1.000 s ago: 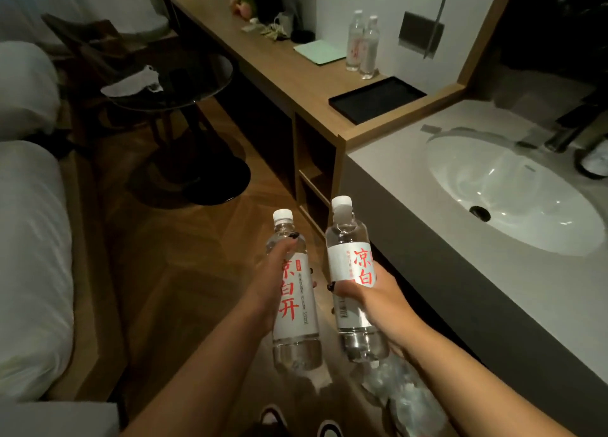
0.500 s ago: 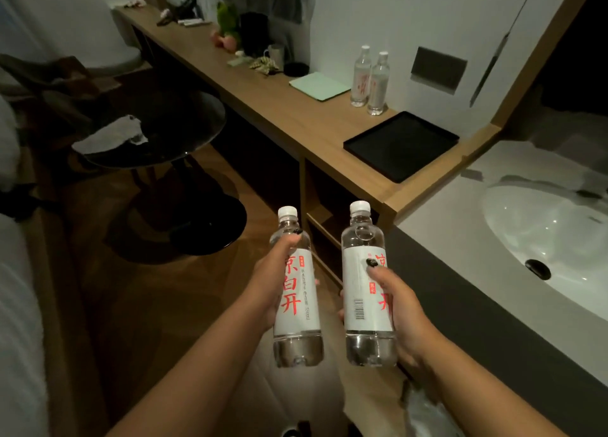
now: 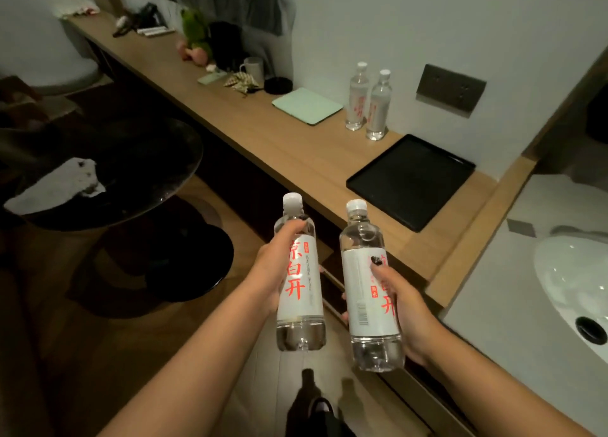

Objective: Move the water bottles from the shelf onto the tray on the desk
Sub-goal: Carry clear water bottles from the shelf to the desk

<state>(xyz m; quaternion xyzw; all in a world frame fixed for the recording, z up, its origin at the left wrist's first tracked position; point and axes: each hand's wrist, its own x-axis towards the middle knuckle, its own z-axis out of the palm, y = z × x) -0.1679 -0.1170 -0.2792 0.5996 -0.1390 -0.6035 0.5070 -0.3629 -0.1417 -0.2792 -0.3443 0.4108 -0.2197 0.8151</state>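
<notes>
My left hand (image 3: 271, 273) grips a clear water bottle (image 3: 301, 291) with a white label and red characters, held upright in front of the desk. My right hand (image 3: 403, 308) grips a second bottle of the same kind (image 3: 365, 291), just right of the first. Both hang in the air below and left of the black tray (image 3: 411, 181), which lies bare on the wooden desk (image 3: 296, 150). Two more such bottles (image 3: 368, 102) stand on the desk against the wall, just behind the tray's left corner.
A pale green notebook (image 3: 307, 105), a white mug (image 3: 253, 69) and small clutter lie further along the desk. A round dark table (image 3: 108, 176) with a white cloth stands at left. A grey counter with a white sink (image 3: 572, 278) adjoins the desk at right.
The view has swung up and toward the desk, so the tray now sits larger and closer. Both hands have carried their bottles nearer the desk edge.
</notes>
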